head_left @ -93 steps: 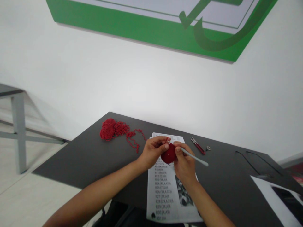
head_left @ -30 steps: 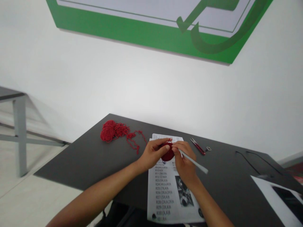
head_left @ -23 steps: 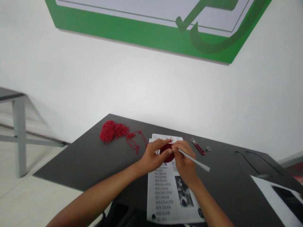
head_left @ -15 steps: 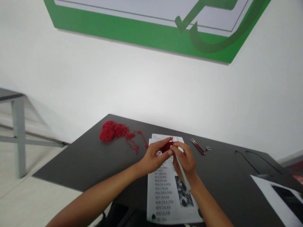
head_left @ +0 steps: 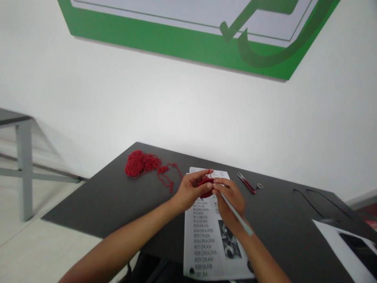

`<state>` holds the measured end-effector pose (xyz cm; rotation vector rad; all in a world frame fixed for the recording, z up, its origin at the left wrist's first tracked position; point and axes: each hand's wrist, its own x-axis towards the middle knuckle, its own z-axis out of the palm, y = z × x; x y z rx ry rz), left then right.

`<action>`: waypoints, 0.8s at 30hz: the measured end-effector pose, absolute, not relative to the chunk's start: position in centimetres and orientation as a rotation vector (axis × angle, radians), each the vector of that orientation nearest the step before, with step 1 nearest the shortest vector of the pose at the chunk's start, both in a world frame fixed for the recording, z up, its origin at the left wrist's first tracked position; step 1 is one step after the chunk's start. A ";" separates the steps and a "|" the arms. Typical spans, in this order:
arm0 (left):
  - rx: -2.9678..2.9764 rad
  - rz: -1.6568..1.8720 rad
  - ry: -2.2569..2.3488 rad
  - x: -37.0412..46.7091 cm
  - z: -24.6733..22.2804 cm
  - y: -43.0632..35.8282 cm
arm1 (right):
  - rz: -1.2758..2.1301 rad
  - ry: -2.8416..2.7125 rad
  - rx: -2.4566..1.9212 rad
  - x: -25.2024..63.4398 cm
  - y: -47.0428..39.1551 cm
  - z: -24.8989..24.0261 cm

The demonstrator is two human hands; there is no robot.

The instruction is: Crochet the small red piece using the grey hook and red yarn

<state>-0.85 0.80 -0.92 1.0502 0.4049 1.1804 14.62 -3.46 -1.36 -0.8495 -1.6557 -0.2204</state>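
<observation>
Between my two hands is a small piece of red crochet work (head_left: pixel 207 193), partly covered by fingers. My left hand (head_left: pixel 193 188) pinches it from the left, and a strand of red yarn runs over the raised index finger. My right hand (head_left: pixel 231 198) grips a crochet hook (head_left: pixel 238 216) with a pale grey handle that slants down across the wrist. The hook's tip is hidden at the crochet work. Beneath both hands lies a printed pattern sheet (head_left: pixel 203 243) with rows of text and a dark photo.
A ball of red yarn (head_left: pixel 134 164) with a loose tangle sits at the table's (head_left: pixel 118 204) back left. Red-handled thread snips (head_left: pixel 246 183) and a small ring (head_left: pixel 259 186) lie right of the hands. Farther right are eyeglasses (head_left: pixel 326 218) and a white sheet (head_left: pixel 332 239) under a dark phone-like object (head_left: pixel 357 247).
The hook's handle has swung outward to the right, lying flatter across my right wrist. The crochet work has turned and shows more below my left thumb.
</observation>
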 end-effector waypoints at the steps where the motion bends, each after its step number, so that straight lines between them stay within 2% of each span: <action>1: 1.107 1.218 0.428 -1.0 -0.9 0.9 | -0.173 -1.645 -0.848 14.6 -3.5 -1.3; 7: 1.468 1.453 0.586 -1.8 -0.5 2.1 | -0.012 -1.658 -0.907 14.8 -3.1 -1.5; 14: 1.827 1.641 0.546 -2.2 -0.6 3.0 | 0.060 -1.703 -1.029 14.3 -3.3 -2.1; 24: 1.934 1.541 0.627 -2.9 -0.3 3.5 | 0.352 -1.571 -1.055 13.8 -3.8 -3.4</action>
